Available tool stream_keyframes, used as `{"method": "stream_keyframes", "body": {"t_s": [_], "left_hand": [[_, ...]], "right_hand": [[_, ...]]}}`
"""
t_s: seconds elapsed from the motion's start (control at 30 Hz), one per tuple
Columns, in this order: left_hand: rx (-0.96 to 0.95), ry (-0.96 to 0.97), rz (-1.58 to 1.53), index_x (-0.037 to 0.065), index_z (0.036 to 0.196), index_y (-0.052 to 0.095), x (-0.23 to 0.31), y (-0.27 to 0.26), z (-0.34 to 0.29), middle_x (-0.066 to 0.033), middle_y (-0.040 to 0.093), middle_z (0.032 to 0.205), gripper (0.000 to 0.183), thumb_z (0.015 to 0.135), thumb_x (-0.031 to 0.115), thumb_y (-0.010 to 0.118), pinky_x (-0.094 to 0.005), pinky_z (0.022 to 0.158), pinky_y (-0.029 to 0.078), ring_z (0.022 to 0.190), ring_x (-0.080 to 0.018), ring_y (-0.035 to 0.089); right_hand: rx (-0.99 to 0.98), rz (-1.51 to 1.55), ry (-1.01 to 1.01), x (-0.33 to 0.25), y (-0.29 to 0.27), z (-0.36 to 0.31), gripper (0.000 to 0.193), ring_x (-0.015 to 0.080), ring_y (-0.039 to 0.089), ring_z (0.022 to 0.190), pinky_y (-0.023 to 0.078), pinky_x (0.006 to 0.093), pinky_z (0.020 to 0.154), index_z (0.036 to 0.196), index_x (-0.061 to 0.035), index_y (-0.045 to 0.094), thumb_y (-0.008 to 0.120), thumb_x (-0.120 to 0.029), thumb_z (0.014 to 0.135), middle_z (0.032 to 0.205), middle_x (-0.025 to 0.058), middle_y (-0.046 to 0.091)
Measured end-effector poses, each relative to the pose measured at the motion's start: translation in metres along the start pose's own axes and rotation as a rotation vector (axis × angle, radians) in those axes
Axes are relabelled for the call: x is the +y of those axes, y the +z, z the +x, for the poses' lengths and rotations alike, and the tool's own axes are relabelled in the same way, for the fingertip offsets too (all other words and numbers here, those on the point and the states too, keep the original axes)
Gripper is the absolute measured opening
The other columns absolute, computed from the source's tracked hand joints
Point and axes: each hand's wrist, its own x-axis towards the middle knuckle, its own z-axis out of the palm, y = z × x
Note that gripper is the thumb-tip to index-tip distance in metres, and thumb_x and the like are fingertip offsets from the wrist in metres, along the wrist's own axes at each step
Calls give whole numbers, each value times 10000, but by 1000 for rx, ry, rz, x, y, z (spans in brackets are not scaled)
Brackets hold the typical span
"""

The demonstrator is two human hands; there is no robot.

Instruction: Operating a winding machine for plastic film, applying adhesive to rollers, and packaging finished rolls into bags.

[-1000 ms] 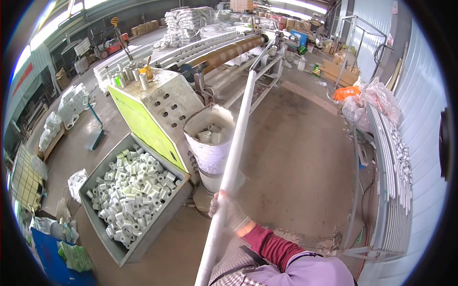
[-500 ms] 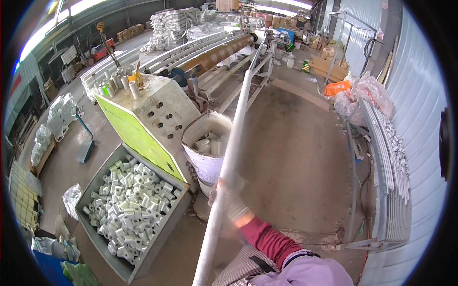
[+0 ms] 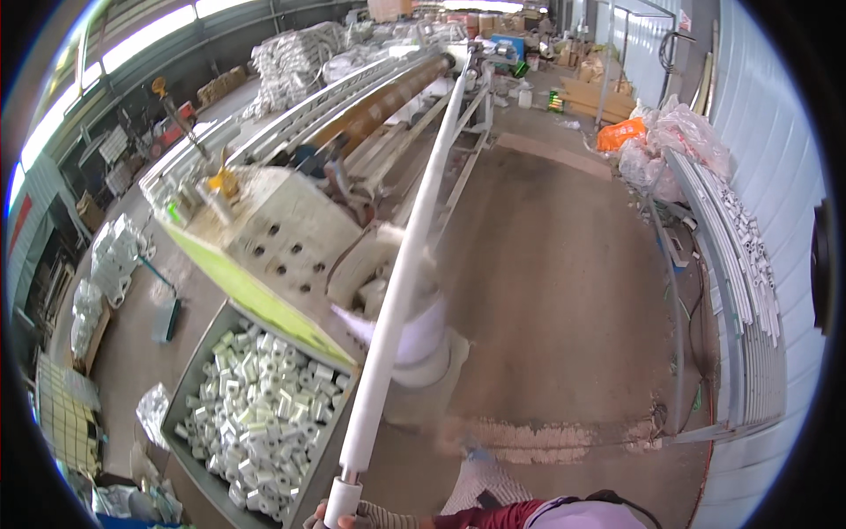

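A long white tube (image 3: 379, 370) runs slantwise from the lower edge up toward the machine at the back. Near its lower end a bit of bare metal shaft (image 3: 351, 476) shows, and below that sits a short white end piece (image 3: 344, 501). My right hand (image 3: 374, 517), in a knitted glove with bare fingertips, is closed round this end piece at the picture's lower edge. Fingertips show on the piece's left side, partly cut off by the edge. My left hand does not show.
Left of the tube stands a grey bin (image 3: 198, 366) full of short white tube pieces. Beyond it are a control cabinet (image 3: 308, 212) and a white bucket (image 3: 419, 331). Long tubes lie on a rack (image 3: 718, 238) by the right wall, near plastic bags (image 3: 683, 132).
My right hand has gone from the tube's middle down to its lower end. That end now shows, with the shaft gap. The view has shifted, and the bucket and cabinet look blurred.
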Motion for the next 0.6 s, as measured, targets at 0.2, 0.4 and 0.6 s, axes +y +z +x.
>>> {"method": "stream_keyframes", "body": {"t_s": [0.2,0.4,0.6], "left_hand": [[-39,-167,-19,64,800,608,-22,5,4,0,522,563,111,765,126,693,-265,451,397,491,-99,476],[-46,-122,101,67,890,652,8,-9,12,-20,549,599,158,763,143,706,-266,494,397,568,-61,420],[-64,-247,-95,59,869,645,-7,-7,0,-43,535,596,179,748,168,718,-290,521,418,583,-70,425]], "right_hand": [[520,-207,-256,-212,-51,107,589,105,583,649,488,268,571,871,-65,534,380,-633,877,727,20,583],[801,-95,-805,-454,-155,182,513,148,594,768,507,304,692,1072,-32,525,409,-511,927,930,67,607],[537,-233,-405,-322,-185,108,686,234,569,995,482,356,826,1337,20,335,538,-457,887,1219,146,510]]}}
